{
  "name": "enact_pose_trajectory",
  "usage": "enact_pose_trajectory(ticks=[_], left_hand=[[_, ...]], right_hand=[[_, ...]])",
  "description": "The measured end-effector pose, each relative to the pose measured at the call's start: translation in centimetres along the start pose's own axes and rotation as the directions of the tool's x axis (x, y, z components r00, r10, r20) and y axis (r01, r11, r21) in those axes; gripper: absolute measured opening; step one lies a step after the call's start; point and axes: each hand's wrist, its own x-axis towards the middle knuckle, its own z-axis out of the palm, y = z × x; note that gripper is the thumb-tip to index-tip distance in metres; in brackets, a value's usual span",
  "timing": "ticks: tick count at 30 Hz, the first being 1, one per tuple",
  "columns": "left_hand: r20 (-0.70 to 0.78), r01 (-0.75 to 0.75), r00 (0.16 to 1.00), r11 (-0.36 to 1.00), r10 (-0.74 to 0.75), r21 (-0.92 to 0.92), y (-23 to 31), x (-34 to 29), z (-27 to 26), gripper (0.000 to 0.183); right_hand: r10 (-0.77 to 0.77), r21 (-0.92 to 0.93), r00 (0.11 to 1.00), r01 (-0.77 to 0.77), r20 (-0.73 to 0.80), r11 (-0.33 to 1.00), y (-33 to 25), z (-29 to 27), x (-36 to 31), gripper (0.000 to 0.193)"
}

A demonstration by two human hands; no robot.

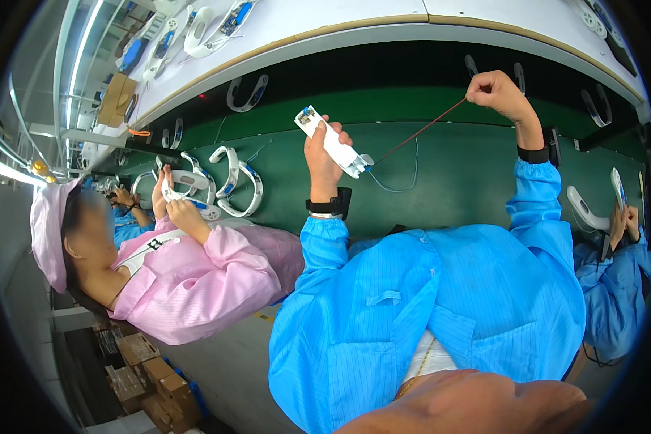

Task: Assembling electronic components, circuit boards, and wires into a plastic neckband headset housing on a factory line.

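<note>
My left hand [320, 158] is closed around a long white plastic housing [333, 147], held tilted above the green bench. Small electronic parts show at its upper end. From its lower end a thin red wire [423, 132] runs up to the right, stretched nearly straight. Its far end meets the closed fingers of my right hand [500, 95], raised well off to the side. A thin blue wire [417, 165] also comes from the housing's lower end and hangs in a loose loop over the bench.
Several white curved frames [249, 189] lie to the left, near a co-worker in pink [202, 278] handling a white part. Another co-worker's blue sleeve [615, 289] is at the right. A white shelf [340, 30] spans the far side; cardboard boxes [159, 376] stand at lower left.
</note>
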Motion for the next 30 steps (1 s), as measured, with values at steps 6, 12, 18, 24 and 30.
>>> enact_pose_trajectory(ticks=[6, 12, 18, 24, 30], left_hand=[[-0.013, 0.062, 0.998, 0.996, -0.061, 0.063, -2.8, 0.4, 2.1, 0.02], [-0.027, 0.148, 0.989, 0.983, -0.146, 0.109, -5.1, 0.1, 3.2, 0.018], [0.004, 0.142, 0.99, 0.983, -0.144, 0.114, -5.2, -0.9, 4.2, 0.02], [0.076, 0.096, 0.992, 0.989, -0.105, 0.116, -4.5, -2.3, 7.5, 0.044], [0.072, 0.047, 0.996, 0.984, -0.06, 0.17, -4.8, -2.4, 7.9, 0.049]], right_hand=[[-0.066, 0.599, 0.998, 0.064, -0.019, 0.798, -1.3, 3.7, 0.4, 0.012], [-0.012, 0.891, 0.996, 0.084, -0.088, 0.447, -0.6, 8.3, 0.6, 0.009], [0.028, 0.746, 0.999, 0.012, -0.041, 0.666, -2.0, 9.8, -0.4, 0.006], [0.046, 0.463, 0.995, 0.001, -0.091, 0.886, -3.8, 12.5, -1.1, 0.018], [-0.182, 0.149, 0.951, 0.223, -0.251, 0.963, -3.8, 13.8, -1.4, 0.022]])
